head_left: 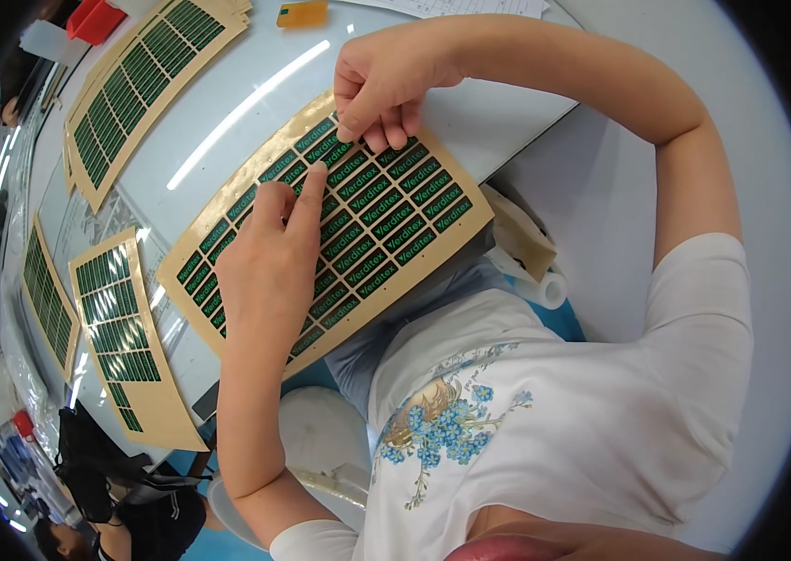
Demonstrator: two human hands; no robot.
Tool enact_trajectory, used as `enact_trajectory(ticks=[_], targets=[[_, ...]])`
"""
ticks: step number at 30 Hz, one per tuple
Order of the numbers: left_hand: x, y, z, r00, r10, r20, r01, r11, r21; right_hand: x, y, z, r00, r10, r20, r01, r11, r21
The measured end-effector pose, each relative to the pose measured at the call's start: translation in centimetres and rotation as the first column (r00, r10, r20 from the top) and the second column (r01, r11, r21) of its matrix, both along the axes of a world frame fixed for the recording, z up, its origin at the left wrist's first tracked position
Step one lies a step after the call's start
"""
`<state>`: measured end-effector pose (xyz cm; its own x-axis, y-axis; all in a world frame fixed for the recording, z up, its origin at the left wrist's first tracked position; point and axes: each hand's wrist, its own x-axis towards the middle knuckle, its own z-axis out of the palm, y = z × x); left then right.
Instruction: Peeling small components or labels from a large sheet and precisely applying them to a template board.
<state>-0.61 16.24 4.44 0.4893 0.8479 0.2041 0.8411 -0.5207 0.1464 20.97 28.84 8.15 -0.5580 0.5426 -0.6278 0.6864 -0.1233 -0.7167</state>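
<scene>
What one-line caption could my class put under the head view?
Left hand and right hand over a tan sheet of green-and-black labels, more label sheets on the glossy table.

It's a head-worn fisheye, left one of the pair, aimed down past the shirt point(592, 411) at the table point(475, 120), with left hand point(269, 248) and right hand point(397, 79) pretty close up. Super wide too, straight edges bow toward the rim.
</scene>
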Motion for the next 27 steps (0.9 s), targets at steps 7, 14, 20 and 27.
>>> enact_trajectory(ticks=[7,14,20,27], targets=[[0.0,0.0,0.2,0.998,-0.013,-0.064,0.012,1.0,-0.022,0.2,0.6,1.0,0.998,0.002,0.07,0.001,0.999,-0.044],[0.2,-0.1,0.2,0.997,-0.007,-0.08,0.006,1.0,-0.015,1.1,0.4,3.7,0.997,0.06,0.055,-0.06,0.998,0.0],[0.1,-0.3,0.2,0.999,-0.003,-0.05,0.003,1.0,0.002,1.2,0.2,2.8,0.991,0.082,-0.108,-0.025,0.895,0.446],[-1.0,-2.8,5.6,0.843,0.344,0.413,-0.226,0.924,-0.307,1.4,0.4,-0.1,0.99,-0.059,0.126,-0.096,0.368,0.925]])
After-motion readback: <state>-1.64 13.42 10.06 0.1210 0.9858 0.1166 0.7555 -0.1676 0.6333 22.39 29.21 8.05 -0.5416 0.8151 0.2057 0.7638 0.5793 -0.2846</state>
